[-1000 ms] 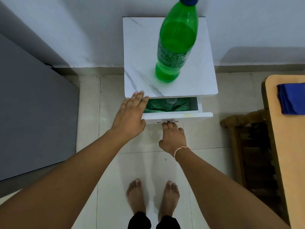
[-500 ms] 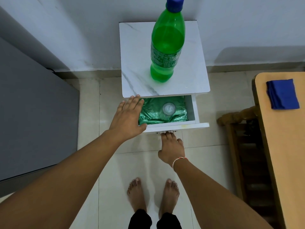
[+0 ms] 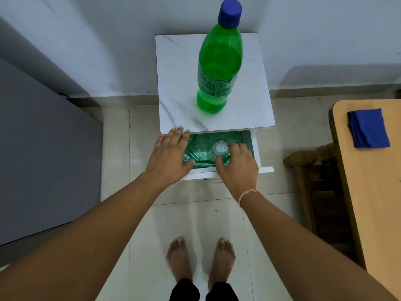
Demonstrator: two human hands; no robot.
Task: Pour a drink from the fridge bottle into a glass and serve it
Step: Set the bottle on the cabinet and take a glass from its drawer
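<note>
One clear glass [image 3: 221, 147] stands in the drawer [image 3: 253, 146], right hand [image 3: 237, 165] fingers curled around it, left hand [image 3: 169, 157] fingers spread

green bottle [image 3: 219, 68] with blue cap [image 3: 230, 13], white grey-veined marble cabinet top [image 3: 180, 83], green crinkled drawer lining [image 3: 200, 148], blue cloth [image 3: 367, 128].

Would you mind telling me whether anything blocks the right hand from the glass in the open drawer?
Nothing visible does. The right hand is already at the glass, thumb and fingers spread around its rim. The left hand rests at the drawer's left edge, clear of it.
</note>
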